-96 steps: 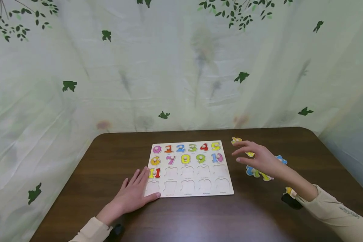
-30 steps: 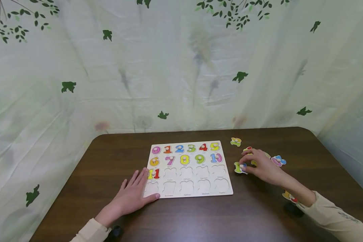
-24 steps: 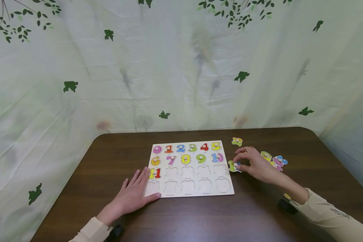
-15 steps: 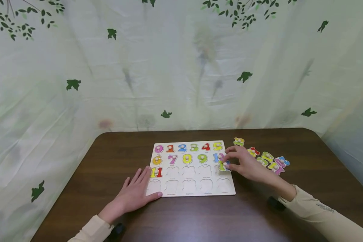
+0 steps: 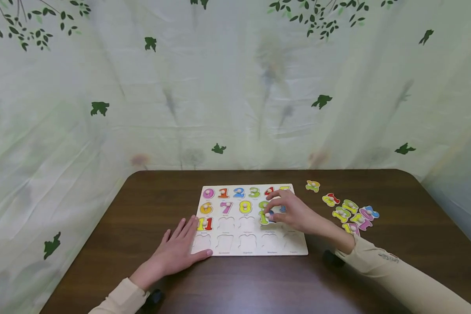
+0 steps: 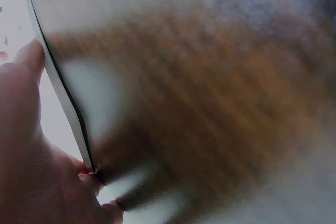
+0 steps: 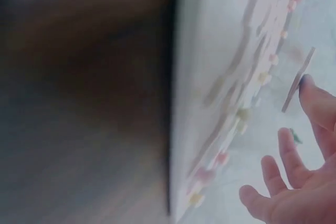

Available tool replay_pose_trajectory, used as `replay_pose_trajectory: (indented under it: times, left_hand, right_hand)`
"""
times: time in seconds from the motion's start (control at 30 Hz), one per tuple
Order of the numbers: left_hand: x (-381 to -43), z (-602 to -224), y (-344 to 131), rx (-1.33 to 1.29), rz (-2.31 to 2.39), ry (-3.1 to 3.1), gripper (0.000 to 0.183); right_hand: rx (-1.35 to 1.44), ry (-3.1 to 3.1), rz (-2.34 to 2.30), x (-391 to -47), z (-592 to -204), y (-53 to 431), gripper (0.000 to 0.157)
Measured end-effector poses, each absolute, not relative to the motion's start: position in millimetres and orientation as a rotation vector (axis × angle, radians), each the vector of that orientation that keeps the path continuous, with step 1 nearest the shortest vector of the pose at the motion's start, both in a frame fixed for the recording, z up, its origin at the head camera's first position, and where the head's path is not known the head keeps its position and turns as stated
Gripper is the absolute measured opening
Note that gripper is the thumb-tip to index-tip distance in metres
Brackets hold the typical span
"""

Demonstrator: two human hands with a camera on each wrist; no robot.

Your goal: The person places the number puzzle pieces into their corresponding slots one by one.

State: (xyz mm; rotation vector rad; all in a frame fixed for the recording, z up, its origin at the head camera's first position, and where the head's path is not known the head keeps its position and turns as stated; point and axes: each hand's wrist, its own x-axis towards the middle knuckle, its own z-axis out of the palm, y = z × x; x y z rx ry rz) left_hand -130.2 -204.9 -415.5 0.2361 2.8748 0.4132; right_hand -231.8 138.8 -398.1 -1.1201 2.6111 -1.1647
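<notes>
Above the number puzzle board [image 5: 236, 237], right of its middle, I have a two-digit number piece [image 5: 264, 217] in the air, its green 1 showing and its bluish second digit partly covered. The right hand [image 5: 294, 213] has it pinched between thumb and fingers; on the right wrist view I get the piece edge-on, raised clear of the board, the other fingers spread apart. At the board's left edge I see the left hand [image 5: 174, 250] resting, fingers straight and thumb by the near left corner, gripping nothing. Among the seated number pieces [image 5: 245, 211] I read 0 to 4 along the board's far row, 6, 7 and 8 in the next, and 11 at the left of the third. To the right of the board, several loose number pieces [image 5: 341, 214] lie mostly bunched, one off near its far corner. Under the board is a dark wooden table [image 5: 235, 288]; beyond it hangs a pale, leaf-printed curtain [image 5: 235, 109].
</notes>
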Motion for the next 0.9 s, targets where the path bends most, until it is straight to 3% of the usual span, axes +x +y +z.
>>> replay_pose_trajectory:
  times: [0.9]
  left_hand:
    - [-132, -418, -207, 0.234, 0.43, 2.865, 0.109]
  right_hand:
    - [-1.307, 2.53, -0.809, -259, -406, 29, 0.01]
